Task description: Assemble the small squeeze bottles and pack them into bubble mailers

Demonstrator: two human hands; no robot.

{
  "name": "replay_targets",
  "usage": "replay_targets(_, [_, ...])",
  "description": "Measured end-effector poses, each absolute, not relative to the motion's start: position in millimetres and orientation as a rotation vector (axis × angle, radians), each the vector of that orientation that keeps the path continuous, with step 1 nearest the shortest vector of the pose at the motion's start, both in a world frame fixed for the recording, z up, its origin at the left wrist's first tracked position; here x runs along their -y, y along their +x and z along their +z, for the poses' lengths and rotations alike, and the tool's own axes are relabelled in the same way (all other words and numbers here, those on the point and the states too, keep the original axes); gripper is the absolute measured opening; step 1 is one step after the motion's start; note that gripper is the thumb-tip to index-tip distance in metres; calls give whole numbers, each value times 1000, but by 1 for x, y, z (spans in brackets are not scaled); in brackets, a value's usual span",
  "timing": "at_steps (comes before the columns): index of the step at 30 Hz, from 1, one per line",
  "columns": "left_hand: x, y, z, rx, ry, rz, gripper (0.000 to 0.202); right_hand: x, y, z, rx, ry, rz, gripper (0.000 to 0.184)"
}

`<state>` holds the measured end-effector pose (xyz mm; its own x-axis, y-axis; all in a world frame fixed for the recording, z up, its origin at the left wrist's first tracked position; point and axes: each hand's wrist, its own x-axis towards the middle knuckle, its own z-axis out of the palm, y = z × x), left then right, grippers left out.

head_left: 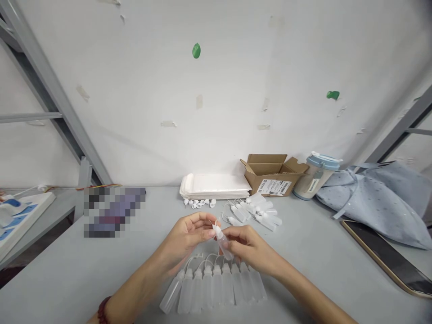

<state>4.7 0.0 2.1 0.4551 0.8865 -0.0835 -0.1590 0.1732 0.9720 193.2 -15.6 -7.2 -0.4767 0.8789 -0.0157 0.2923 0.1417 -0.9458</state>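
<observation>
Both hands meet over the middle of the grey table (101,270). My right hand (248,247) is closed round a small clear plastic dropper bottle (223,242), held tilted. My left hand (189,234) pinches the bottle's white tip and cap at its upper end. Just below the hands lies a row of several capped clear bottles (216,285), side by side. Farther back lies a loose pile of more small bottles (258,209), with several white caps (199,203) to its left.
A stack of white flat bags (216,185) and an open cardboard box (272,175) stand by the wall. A lidded cup (317,177), a blue cloth (381,202) and a tablet (388,256) lie to the right. A metal frame (50,94) rises at left.
</observation>
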Motion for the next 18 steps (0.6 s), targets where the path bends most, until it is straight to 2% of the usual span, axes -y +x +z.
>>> replay_targets(6, [1,7,2,-830,1215,893,24,17,192,-6,1704,-1100,1455,25])
replay_targets(18, [-3,4,3,-997,1281,926,26,23,184,-11,1538,-1109,1410,28])
